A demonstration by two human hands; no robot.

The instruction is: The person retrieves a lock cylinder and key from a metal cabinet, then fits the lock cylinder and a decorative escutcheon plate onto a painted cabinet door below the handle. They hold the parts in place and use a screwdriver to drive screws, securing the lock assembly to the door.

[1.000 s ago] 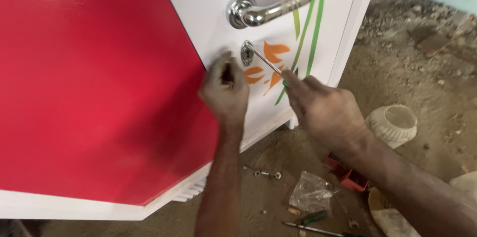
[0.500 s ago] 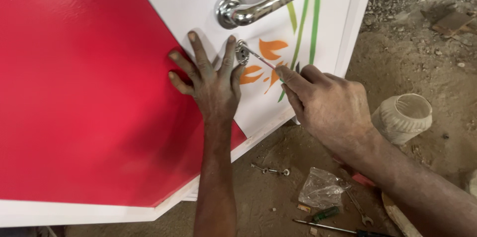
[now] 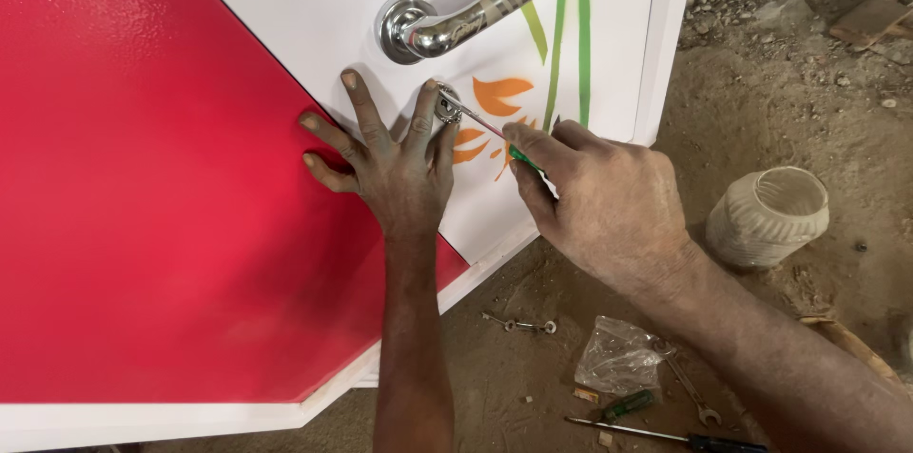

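A red and white door (image 3: 143, 225) lies flat, with a chrome lever handle (image 3: 456, 16) and a small round chrome keyhole plate (image 3: 447, 103) below it. My left hand (image 3: 390, 158) is spread flat on the door, fingers apart, its index finger and thumb beside the keyhole plate. My right hand (image 3: 609, 201) grips a thin screwdriver (image 3: 485, 122) with a green handle, its tip set on the keyhole plate. Green stems and orange leaves are painted on the white part next to my right hand.
On the dirt floor beside the door stand a ribbed white jar (image 3: 768, 215), a crumpled clear plastic bag (image 3: 618, 353), a small metal part (image 3: 518, 324), a spanner (image 3: 687, 386), a short green screwdriver (image 3: 623, 405) and a long dark screwdriver (image 3: 666, 436). Rubble lies at the top right.
My left hand has opened from a pinch at the keyhole plate and now lies flat on the door. My right hand keeps the screwdriver on the plate. The view has shifted slightly.
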